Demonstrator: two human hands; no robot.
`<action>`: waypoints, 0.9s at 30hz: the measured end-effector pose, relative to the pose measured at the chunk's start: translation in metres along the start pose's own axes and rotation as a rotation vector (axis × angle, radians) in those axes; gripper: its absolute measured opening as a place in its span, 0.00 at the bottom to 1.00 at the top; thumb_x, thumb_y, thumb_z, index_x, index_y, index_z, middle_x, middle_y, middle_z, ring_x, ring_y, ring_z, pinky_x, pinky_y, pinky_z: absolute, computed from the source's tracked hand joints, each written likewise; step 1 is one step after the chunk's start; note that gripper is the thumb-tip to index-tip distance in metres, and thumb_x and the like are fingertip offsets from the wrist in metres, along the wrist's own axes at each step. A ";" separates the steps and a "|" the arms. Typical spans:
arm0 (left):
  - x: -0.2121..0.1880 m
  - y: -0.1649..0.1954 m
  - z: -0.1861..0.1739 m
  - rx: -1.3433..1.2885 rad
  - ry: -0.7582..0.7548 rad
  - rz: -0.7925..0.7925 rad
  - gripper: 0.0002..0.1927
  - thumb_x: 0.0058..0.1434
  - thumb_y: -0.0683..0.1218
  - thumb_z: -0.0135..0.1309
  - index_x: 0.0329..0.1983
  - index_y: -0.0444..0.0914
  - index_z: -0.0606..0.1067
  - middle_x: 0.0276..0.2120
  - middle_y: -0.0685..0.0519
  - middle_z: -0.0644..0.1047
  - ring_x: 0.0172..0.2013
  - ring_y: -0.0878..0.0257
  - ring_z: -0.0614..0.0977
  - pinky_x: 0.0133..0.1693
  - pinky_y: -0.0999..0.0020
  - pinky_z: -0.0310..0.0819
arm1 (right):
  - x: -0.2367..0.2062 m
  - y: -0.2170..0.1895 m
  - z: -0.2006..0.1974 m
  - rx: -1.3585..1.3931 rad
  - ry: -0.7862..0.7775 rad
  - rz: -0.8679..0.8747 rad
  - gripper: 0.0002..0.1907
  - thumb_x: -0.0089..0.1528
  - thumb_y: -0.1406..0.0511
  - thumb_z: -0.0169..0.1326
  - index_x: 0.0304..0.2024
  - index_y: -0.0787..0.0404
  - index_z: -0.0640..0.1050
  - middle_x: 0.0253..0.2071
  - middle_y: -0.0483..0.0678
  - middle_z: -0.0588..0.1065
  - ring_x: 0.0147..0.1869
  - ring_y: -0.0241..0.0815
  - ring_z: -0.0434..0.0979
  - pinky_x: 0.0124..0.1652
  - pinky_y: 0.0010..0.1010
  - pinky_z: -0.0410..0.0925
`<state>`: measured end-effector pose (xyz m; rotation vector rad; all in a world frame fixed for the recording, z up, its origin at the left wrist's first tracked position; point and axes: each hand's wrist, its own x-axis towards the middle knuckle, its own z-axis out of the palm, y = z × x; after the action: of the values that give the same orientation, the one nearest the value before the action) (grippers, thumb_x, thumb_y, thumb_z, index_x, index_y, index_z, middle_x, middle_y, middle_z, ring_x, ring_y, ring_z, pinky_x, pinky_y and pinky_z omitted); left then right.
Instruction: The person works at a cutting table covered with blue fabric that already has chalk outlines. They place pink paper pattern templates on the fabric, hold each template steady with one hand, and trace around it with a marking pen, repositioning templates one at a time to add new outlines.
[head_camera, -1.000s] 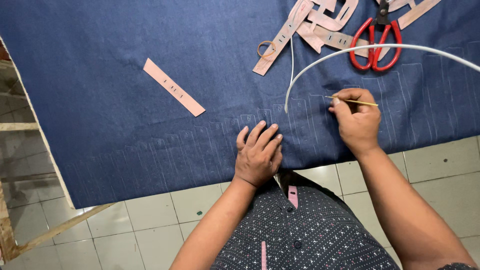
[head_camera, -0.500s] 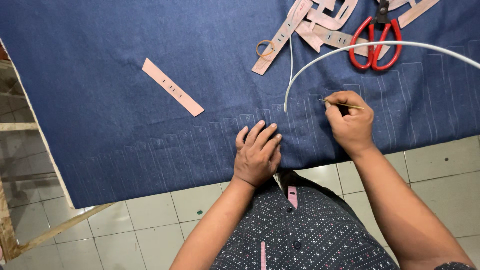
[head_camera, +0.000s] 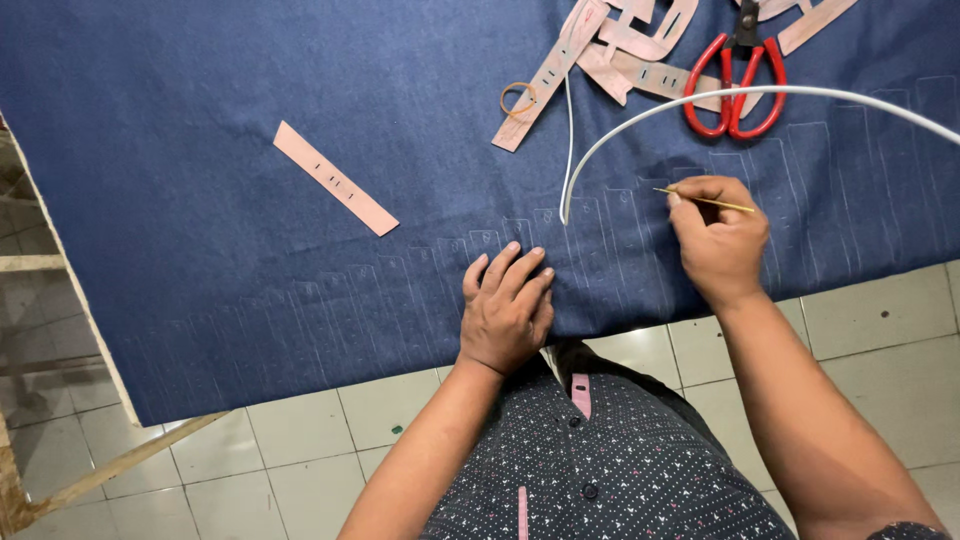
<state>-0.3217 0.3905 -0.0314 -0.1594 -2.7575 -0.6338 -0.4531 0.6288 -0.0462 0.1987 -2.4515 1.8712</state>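
On the near edge of the blue denim (head_camera: 250, 150), my left hand (head_camera: 508, 312) lies flat, fingers spread; right hand (head_camera: 718, 240) pinches a thin yellow marking stick (head_camera: 705, 201) beside the white curved ruler (head_camera: 640, 125).

No packages, signs or screens show here. The nearest things to labels are pink card strips with small slots: one pink strip (head_camera: 336, 178) lies alone on the blue cloth (head_camera: 200, 120), and a pile of strips (head_camera: 625, 45) sits at the top edge.
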 end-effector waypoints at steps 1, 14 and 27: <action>0.000 0.000 0.000 -0.001 0.003 0.003 0.12 0.61 0.47 0.60 0.48 0.44 0.81 0.59 0.56 0.76 0.66 0.57 0.71 0.68 0.52 0.52 | 0.001 0.001 -0.001 0.010 -0.005 0.030 0.05 0.68 0.71 0.59 0.46 0.65 0.77 0.44 0.46 0.80 0.45 0.31 0.77 0.47 0.23 0.71; 0.002 0.002 0.001 -0.021 -0.006 -0.012 0.12 0.60 0.47 0.60 0.47 0.44 0.82 0.59 0.56 0.77 0.65 0.56 0.71 0.68 0.52 0.54 | 0.005 -0.005 -0.001 -0.071 -0.013 -0.071 0.04 0.68 0.72 0.59 0.45 0.66 0.79 0.43 0.47 0.80 0.45 0.32 0.78 0.47 0.24 0.71; 0.005 0.006 0.002 -0.019 -0.001 -0.020 0.11 0.61 0.47 0.60 0.47 0.43 0.82 0.58 0.55 0.77 0.65 0.56 0.72 0.68 0.53 0.54 | 0.010 0.015 -0.031 0.130 0.054 0.014 0.05 0.72 0.75 0.55 0.48 0.65 0.72 0.46 0.48 0.77 0.45 0.34 0.79 0.48 0.26 0.75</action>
<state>-0.3258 0.3970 -0.0295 -0.1372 -2.7581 -0.6648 -0.4666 0.6617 -0.0506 0.1350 -2.3046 2.0149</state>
